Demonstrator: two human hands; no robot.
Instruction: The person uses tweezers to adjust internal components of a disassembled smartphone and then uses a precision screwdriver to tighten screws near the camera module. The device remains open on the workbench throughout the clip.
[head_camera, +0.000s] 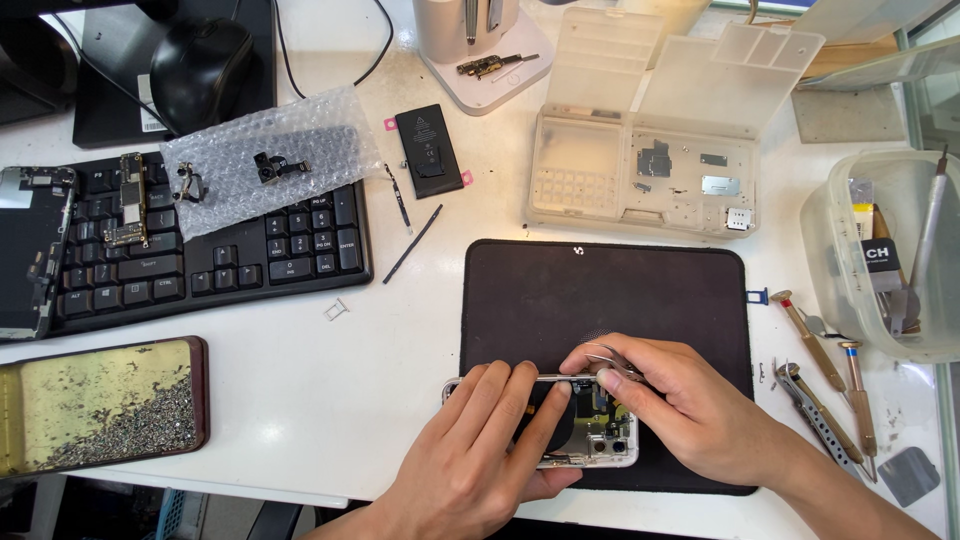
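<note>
An opened phone body with a silver frame lies on the black mat near the table's front edge. My left hand rests on the phone's left side, fingers spread over it and holding it down. My right hand pinches metal tweezers, whose tips point down into the phone's upper part. Most of the phone's inside is hidden under both hands.
A black keyboard at left carries bubble wrap with small parts and a circuit board. A phone battery, a clear parts box, a tool tub, screwdrivers and a cracked phone surround the mat.
</note>
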